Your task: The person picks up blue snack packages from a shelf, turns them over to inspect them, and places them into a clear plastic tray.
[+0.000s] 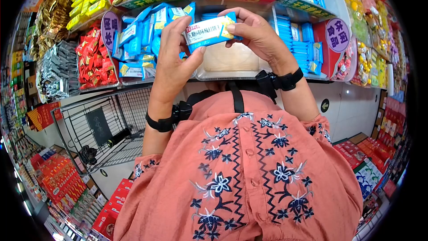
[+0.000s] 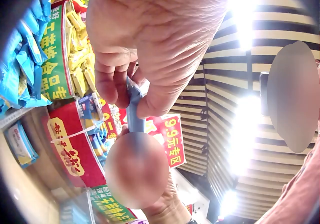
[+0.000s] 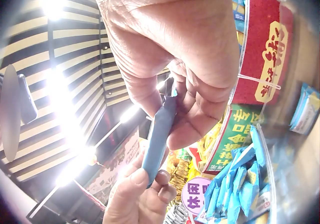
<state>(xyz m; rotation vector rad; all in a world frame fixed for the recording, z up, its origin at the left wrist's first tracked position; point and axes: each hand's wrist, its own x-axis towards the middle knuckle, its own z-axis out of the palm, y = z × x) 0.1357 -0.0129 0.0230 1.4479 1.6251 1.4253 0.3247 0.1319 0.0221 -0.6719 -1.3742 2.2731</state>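
A blue-and-white snack packet [image 1: 206,35] with printed characters is held level between both hands, its label side showing in the head view. At its left end the left hand [image 1: 173,56] pinches it between thumb and fingers. The right hand [image 1: 258,35] grips the other end, its thumb lying over the printed face. Seen edge-on in both wrist views, the packet [image 3: 159,139] looks thin and flat. Below it is a clear plastic bin [image 1: 227,60] with a pale bottom.
Heaps of similar blue packets [image 1: 136,40] fill bins on the left, with more blue packets [image 1: 290,35] on the right. Red-wrapped sweets [image 1: 94,56] lie further left. A wire shopping cart [image 1: 129,105] stands at the lower left, close to the left forearm.
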